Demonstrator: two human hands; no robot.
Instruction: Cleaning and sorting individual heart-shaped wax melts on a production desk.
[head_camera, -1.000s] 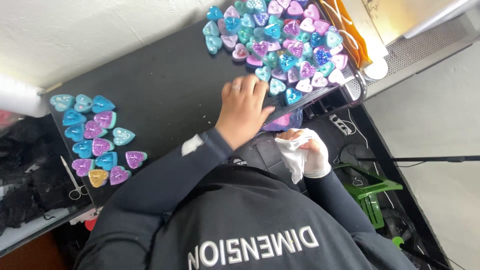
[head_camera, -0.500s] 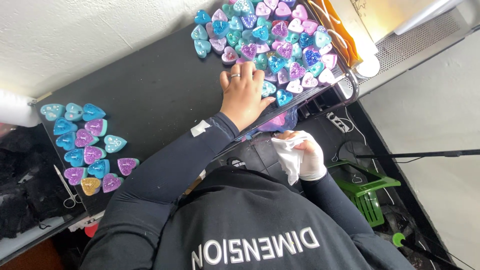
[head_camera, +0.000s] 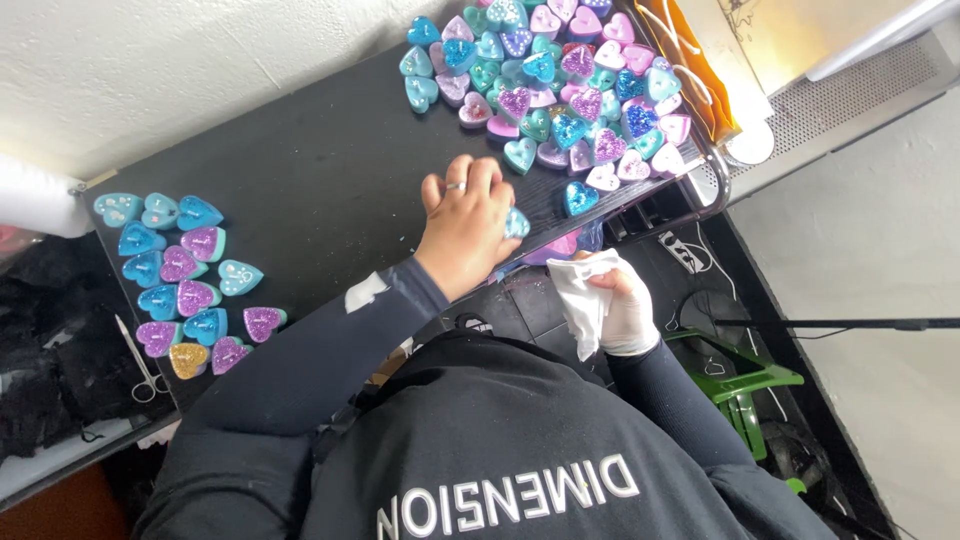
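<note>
Wall: rough white plaster surface (head_camera: 180, 70) along the table's far edge | Furniture: matte black rectangular tabletop (head_camera: 320, 190) | Floor: pale grey smooth floor (head_camera: 870, 240) at right | Fixture: grey perforated metal vent grille (head_camera: 850, 95), upper right | Below table: green plastic frame (head_camera: 745, 385) | Light: soft, even daylight

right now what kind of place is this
Probably a home craft bench: dozens of glittery hearts on a black table, small scissors beside it, a white cloth in the right hand.
</note>
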